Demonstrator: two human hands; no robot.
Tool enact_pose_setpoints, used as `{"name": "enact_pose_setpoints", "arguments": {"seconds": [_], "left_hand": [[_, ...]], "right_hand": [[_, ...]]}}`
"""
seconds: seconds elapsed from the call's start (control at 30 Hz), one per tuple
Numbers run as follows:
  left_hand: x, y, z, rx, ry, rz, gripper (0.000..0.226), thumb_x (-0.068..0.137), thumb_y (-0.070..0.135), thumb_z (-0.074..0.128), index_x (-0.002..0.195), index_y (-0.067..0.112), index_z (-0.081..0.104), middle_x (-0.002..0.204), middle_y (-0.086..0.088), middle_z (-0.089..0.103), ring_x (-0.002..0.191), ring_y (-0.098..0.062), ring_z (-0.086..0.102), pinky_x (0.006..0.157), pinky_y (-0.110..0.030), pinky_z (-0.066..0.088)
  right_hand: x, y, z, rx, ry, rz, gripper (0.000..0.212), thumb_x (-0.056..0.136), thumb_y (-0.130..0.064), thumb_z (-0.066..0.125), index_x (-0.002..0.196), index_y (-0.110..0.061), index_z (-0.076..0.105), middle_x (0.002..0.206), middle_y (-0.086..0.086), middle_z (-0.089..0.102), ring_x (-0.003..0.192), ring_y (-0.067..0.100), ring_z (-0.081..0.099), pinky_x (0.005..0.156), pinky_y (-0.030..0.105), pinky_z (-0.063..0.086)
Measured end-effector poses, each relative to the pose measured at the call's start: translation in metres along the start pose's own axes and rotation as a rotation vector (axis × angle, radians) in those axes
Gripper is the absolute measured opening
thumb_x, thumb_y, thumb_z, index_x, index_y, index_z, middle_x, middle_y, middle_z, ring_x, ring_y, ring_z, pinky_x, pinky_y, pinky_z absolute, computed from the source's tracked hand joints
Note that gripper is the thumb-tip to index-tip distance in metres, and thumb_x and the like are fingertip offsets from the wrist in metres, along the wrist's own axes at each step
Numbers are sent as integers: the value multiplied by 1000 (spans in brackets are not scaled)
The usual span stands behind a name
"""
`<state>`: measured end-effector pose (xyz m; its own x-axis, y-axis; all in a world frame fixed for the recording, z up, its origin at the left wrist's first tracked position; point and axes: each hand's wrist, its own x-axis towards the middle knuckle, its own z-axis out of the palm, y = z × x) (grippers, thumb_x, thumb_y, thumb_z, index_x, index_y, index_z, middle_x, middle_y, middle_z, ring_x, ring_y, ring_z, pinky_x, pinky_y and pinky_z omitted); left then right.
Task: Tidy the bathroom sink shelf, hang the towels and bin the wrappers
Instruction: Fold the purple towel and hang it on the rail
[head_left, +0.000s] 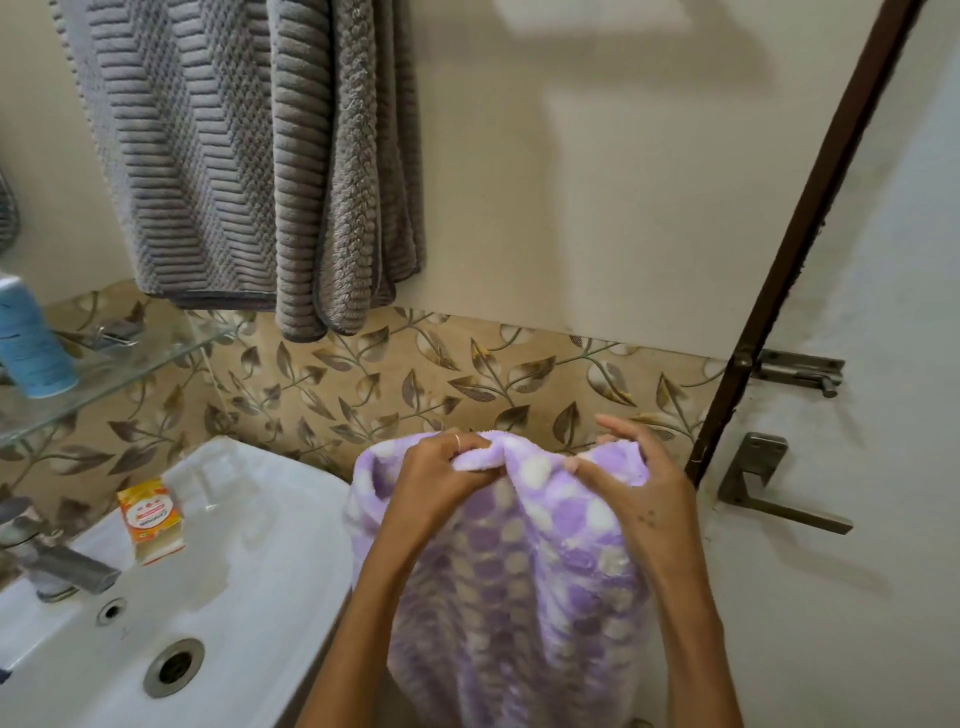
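Observation:
A purple towel with white dots (524, 582) hangs in front of me, to the right of the sink. My left hand (441, 478) and my right hand (634, 478) both pinch its top edge, close together. A grey ribbed towel (249, 156) hangs on the wall above, reaching down to the tile border. An orange and white soap box (150, 519) stands on the sink's rim. A blue bottle (31, 343) stands on the glass shelf (156, 358) at the left.
The white sink (249, 561) with a metal tap (62, 566) fills the lower left. A white door (857, 519) with a metal handle (769, 493) and a bolt stands at the right, behind a dark brown frame (800, 234).

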<state>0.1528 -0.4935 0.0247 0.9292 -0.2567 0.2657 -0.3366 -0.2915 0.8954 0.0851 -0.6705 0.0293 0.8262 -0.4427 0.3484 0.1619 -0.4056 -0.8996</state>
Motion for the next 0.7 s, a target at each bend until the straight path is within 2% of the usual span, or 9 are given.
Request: {"name": "enact_pose_setpoints", "arguments": {"seconds": [0.1, 0.17, 0.2, 0.27, 0.37, 0.47, 0.53, 0.63, 0.7], "left_hand": [[-2, 13, 2, 175, 23, 179, 27, 82, 32, 62, 72, 8, 70, 72, -8, 68, 73, -21, 61, 68, -34, 46], [-4, 21, 3, 230, 3, 217, 27, 78, 34, 57, 70, 12, 69, 73, -11, 67, 73, -23, 60, 68, -38, 47], [-5, 21, 3, 239, -3, 231, 26, 77, 34, 57, 72, 13, 72, 75, -13, 66, 73, -23, 61, 68, -39, 48], [-5, 18, -1, 253, 1, 265, 24, 77, 34, 60, 80, 15, 75, 76, -14, 64, 73, -23, 60, 67, -36, 47], [-2, 4, -11, 264, -77, 280, 16, 78, 25, 69, 90, 15, 71, 84, -8, 62, 78, -18, 59, 70, -31, 45], [-1, -28, -29, 502, -147, 128, 30, 80, 28, 70, 107, 18, 63, 106, 3, 57, 97, -16, 55, 79, -29, 42], [-7, -53, -44, 685, -122, 16, 34, 81, 28, 68, 113, 18, 63, 100, 5, 48, 99, -20, 56, 70, -24, 36], [-18, -73, -51, 691, 29, -30, 23, 83, 9, 64, 105, 5, 68, 90, -6, 53, 87, -29, 58, 65, -20, 29], [-21, -72, -49, 731, 172, -15, 20, 83, 1, 60, 100, 5, 67, 97, -13, 60, 88, -31, 54, 70, -27, 30]], "right_hand": [[-5, -6, 10, -21, -296, 25, 70, 63, -37, 82, 121, -52, 46, 104, -34, 56, 103, -18, 47, 77, 3, 35], [-6, -5, 16, -104, -370, 16, 66, 64, -36, 80, 116, -56, 46, 91, -41, 57, 93, -24, 48, 71, -1, 37], [-6, -4, 18, -147, -355, -12, 54, 66, -34, 79, 108, -55, 51, 81, -40, 59, 86, -20, 53, 65, -1, 38], [-6, -5, 21, -210, -251, -76, 28, 70, -29, 74, 93, -41, 63, 70, -23, 63, 73, -1, 59, 58, 6, 41], [-7, -6, 25, -298, -132, -119, 17, 75, -26, 70, 91, -20, 68, 75, -3, 63, 72, 19, 58, 59, 26, 44], [-8, -4, 27, -365, -48, -189, 16, 77, -23, 71, 90, -14, 69, 80, 3, 64, 72, 24, 58, 61, 31, 44], [-7, -4, 24, -358, 14, -203, 14, 76, -21, 73, 88, -14, 70, 79, 2, 64, 71, 25, 58, 59, 30, 42], [-7, -7, 27, -353, -13, -195, 17, 76, -24, 73, 91, -16, 70, 79, -5, 59, 72, 19, 56, 60, 26, 38], [-8, -8, 30, -349, -64, -194, 18, 78, -24, 71, 94, -15, 70, 82, -4, 61, 74, 17, 57, 60, 24, 38]]}}
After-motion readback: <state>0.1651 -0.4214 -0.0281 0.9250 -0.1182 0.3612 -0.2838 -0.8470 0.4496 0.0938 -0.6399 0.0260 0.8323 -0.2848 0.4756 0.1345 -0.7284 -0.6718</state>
